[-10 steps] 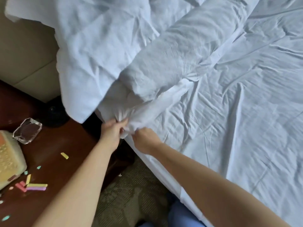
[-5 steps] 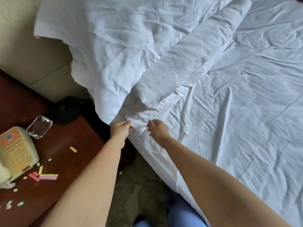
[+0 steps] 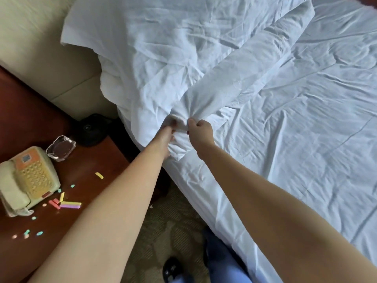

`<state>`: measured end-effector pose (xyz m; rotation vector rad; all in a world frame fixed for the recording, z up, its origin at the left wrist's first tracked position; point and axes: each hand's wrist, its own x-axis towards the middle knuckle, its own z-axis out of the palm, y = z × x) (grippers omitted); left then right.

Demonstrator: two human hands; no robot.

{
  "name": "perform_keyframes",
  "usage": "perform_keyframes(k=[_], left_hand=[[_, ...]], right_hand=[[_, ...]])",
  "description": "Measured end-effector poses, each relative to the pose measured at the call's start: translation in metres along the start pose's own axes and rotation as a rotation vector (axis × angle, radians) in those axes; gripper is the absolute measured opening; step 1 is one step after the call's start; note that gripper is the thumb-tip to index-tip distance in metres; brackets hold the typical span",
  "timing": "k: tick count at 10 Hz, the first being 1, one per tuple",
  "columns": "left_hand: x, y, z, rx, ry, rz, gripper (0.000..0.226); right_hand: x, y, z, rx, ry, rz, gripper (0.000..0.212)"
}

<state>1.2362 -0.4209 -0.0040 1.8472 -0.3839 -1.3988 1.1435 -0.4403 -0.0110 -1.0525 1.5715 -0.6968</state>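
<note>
A long white pillow in its case (image 3: 240, 70) lies diagonally on the bed, its near end bunched at the mattress edge. My left hand (image 3: 165, 137) reaches into the open end of the pillowcase and grips the loose fabric there. My right hand (image 3: 201, 131) pinches the gathered fabric just to the right of it. A second, larger white pillow (image 3: 142, 43) leans against the headboard behind it. The white bed sheet (image 3: 295, 129) is wrinkled.
A dark wooden nightstand (image 3: 87, 180) stands left of the bed with a beige telephone (image 3: 26, 176), a glass ashtray (image 3: 60, 148) and several coloured chalk pieces (image 3: 69, 204). A beige padded headboard (image 3: 40, 50) stands behind it. A black object (image 3: 91, 129) sits in the corner. Patterned carpet (image 3: 169, 225) lies below.
The pillow has come down from a raised position onto the bed. Both hands have moved up and inward, bunching the pillowcase's open end, and the view has shifted right.
</note>
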Motion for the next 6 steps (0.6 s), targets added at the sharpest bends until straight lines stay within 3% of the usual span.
perform_keyframes(k=[1,2,3,4,6], left_hand=[[0.007,-0.013,-0.001,0.186,0.192,0.046,0.03],[-0.001,-0.025,0.004,0.327,0.131,-0.076,0.041],[-0.012,-0.014,0.006,0.44,0.119,0.005,0.039],[-0.032,-0.01,-0.008,0.666,0.139,0.08,0.038],[-0.108,-0.008,-0.03,1.027,0.081,0.264,0.034]], right_hand=[[-0.014,0.024,-0.008,-0.19,-0.035,-0.033,0.04],[-0.012,0.025,-0.011,-0.414,-0.138,-0.004,0.039],[-0.014,0.016,-0.021,-0.434,-0.231,0.051,0.041],[-0.027,0.004,-0.042,-0.485,-0.24,0.03,0.041],[-0.09,-0.029,-0.087,-0.911,-0.065,-0.255,0.056]])
